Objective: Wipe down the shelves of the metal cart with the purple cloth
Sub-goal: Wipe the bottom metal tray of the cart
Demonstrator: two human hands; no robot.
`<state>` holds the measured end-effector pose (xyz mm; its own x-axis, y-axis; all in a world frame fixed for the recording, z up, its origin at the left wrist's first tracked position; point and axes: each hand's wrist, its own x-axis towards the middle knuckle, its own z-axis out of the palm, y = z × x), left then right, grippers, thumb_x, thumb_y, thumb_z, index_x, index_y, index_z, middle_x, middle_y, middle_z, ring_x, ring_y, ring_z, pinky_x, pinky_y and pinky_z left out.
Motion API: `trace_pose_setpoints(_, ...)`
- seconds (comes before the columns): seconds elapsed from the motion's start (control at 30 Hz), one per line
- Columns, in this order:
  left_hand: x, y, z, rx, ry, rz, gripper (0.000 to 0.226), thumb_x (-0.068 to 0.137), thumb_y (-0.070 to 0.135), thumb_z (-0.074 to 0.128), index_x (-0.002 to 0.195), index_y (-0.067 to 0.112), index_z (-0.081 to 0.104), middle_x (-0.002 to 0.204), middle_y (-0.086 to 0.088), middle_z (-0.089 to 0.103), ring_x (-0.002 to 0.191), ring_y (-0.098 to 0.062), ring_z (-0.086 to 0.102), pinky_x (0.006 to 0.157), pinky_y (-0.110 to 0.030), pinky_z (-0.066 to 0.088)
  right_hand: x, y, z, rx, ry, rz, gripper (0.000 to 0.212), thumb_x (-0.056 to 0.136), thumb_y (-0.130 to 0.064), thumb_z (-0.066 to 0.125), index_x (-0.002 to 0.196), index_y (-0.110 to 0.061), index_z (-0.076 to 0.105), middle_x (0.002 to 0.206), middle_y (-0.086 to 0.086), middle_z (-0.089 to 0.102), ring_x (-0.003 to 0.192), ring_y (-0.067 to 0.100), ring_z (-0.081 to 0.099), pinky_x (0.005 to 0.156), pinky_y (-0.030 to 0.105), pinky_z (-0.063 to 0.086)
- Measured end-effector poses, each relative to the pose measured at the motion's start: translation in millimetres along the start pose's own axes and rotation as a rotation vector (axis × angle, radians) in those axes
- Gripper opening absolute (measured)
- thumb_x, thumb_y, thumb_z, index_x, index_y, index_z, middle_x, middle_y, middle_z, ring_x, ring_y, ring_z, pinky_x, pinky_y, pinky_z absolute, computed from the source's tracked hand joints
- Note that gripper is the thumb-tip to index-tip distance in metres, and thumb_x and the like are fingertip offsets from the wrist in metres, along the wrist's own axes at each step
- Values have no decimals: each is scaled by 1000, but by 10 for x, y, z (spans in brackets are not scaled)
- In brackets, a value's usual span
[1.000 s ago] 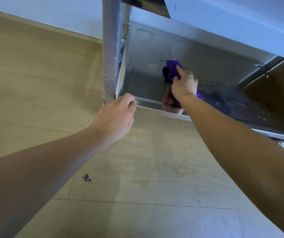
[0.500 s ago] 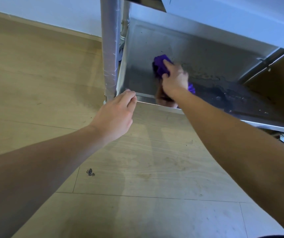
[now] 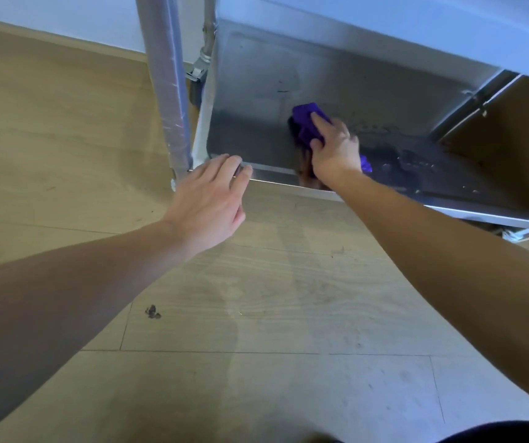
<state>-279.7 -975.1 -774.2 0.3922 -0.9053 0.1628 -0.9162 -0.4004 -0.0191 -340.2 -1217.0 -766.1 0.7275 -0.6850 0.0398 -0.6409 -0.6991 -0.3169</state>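
Right grip (image 3: 336,148), clenched round the cloth (image 3: 308,121), kept scrubbing the shelf (image 3: 256,129) while the left grip (image 3: 208,199) went flat and loose on its front-left corner, so wiping wasn't done yet.

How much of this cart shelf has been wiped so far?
Partly done. Wet streaks right of the right hand suggest that stretch of the bottom shelf was wiped. In hand: the purple cloth is pressed mid-shelf while the left hand rests on the front rim. Left: the dry-looking left part with its dark mark; other shelves cannot be judged.
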Motion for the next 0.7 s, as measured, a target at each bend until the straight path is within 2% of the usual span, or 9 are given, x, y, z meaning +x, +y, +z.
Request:
trace_pose_setpoints(0.13,201,273,8,-20,12,73,54,91,22,44,140,1,40,144,-14,44,135,-29,40,110,-40,33,-315,39,-104,0,-114,-493,48,98,-10,47,145,-18,43,148,10,43,131,31,44,114,39,29)
trace_pose_setpoints(0.17,237,338,17,-26,4,86,54,91,23,43,141,1,40,145,-14,44,136,-28,39,111,-39,32,-349,124,-153,-15,-137,-557,47,98,-10,47,145,-15,43,147,10,44,130,29,45,114,39,30)
trace_pose_setpoints(0.2,268,398,30,-29,-3,100,54,91,23,42,141,1,40,146,-13,43,137,-28,38,112,-39,30,-365,236,-213,-21,-141,-563,47,99,-10,48,145,-15,43,146,9,45,130,29,45,114,39,30)
trace_pose_setpoints(0.27,331,508,44,-40,-14,119,54,91,22,42,141,1,40,146,-12,43,137,-28,39,112,-39,32,-342,519,-330,-20,-113,-456,49,98,-11,49,146,-19,42,147,9,44,132,30,43,115,39,28)
trace_pose_setpoints(0.43,561,768,9,-75,-57,122,50,90,22,47,136,3,47,140,-11,49,132,-26,45,103,-37,41,-250,1219,-574,-15,-4,94,51,100,-15,44,149,-28,36,151,10,37,133,37,36,115,40,29)
trace_pose_setpoints(0.5,684,868,-10,-64,-55,140,48,92,24,46,137,5,48,143,-8,47,133,-23,44,100,-36,43,-279,1198,-520,-19,43,188,52,98,-14,41,148,-28,36,153,10,33,132,40,36,112,38,30)
trace_pose_setpoints(0.57,809,987,-24,-45,-62,147,43,92,25,42,130,7,54,136,-4,52,124,-20,50,84,-35,49,-316,1029,-418,-6,43,58,53,96,-11,43,147,-27,40,154,10,34,132,38,38,111,35,28)
trace_pose_setpoints(0.63,885,1089,-41,-33,-77,120,36,90,23,40,115,7,61,118,-3,58,106,-21,57,63,-34,43,-371,884,-358,-2,21,-183,52,94,-7,47,144,-22,45,149,12,40,130,35,43,110,31,26)
trace_pose_setpoints(0.7,888,1129,-24,-50,-73,98,34,88,20,42,109,6,64,112,-3,61,98,-23,59,59,-34,41,-400,928,-384,19,-15,-327,51,94,-6,49,143,-19,46,146,12,45,127,34,46,111,30,25)
